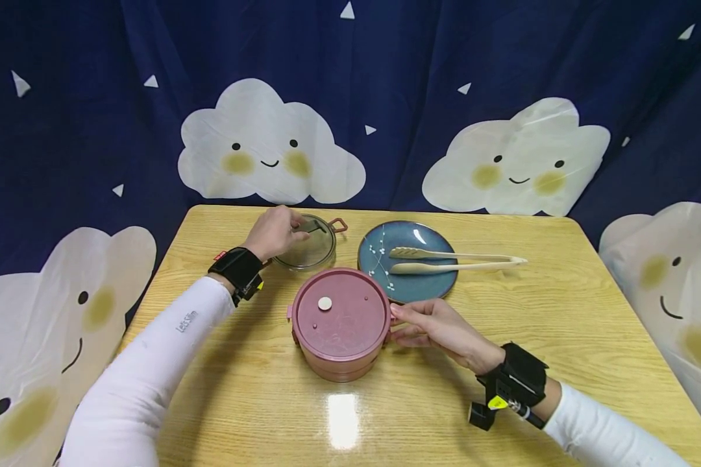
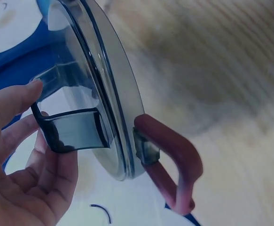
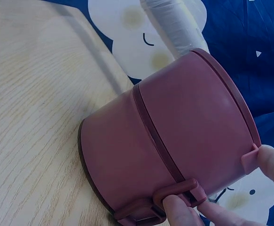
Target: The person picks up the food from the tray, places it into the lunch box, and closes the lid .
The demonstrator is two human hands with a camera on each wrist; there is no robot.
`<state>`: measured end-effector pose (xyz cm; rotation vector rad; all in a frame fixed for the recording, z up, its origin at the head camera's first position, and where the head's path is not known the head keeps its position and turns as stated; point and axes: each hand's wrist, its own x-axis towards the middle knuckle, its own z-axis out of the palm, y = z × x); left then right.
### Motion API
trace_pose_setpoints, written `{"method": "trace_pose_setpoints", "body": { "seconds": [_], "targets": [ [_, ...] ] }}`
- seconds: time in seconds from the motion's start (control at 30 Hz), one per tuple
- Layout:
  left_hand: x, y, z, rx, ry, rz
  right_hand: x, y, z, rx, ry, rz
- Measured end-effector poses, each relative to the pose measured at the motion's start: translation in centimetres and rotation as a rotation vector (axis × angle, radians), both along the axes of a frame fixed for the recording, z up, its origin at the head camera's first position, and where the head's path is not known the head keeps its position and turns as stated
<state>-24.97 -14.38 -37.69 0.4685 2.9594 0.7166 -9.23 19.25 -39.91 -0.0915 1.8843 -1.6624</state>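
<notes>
My left hand (image 1: 276,232) is at the far left of the table, pinching the dark clear knob (image 2: 75,129) of a round glass lid (image 2: 92,56). The lid lies on a shallow glass pot (image 1: 306,264), whose red loop handle (image 2: 176,157) sticks out at the side. In the middle stands a pink two-tier lunch box (image 1: 344,344), its lid (image 1: 350,318) in place with a white round button. At its right side, my right hand (image 1: 438,329) has the thumb on the lid's clip (image 3: 250,161) and fingers curled at a side handle (image 3: 179,190).
Behind and right of the lunch box is a blue plate (image 1: 409,233) with a white blossom pattern. Beige tongs (image 1: 479,265) lie across it, their joined end past its right rim. A dark curtain (image 1: 397,58) with smiling clouds hangs behind the wooden table (image 1: 566,311).
</notes>
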Motion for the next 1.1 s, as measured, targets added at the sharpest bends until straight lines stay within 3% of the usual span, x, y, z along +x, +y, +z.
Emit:
{"method": "trace_pose_setpoints", "body": {
  "seconds": [0.53,0.8,1.1],
  "targets": [
    [2.1,0.1,6.3,-0.01,0.082,-0.088,0.0,0.0,0.0,-0.001,-0.019,-0.015],
    [4.1,0.8,9.0,-0.017,0.095,-0.15,0.0,0.0,0.0,0.012,-0.011,-0.008],
    [6.8,1.6,11.2,0.015,0.121,-0.246,-0.1,0.1,-0.2,0.003,-0.013,-0.005]
  ]
}}
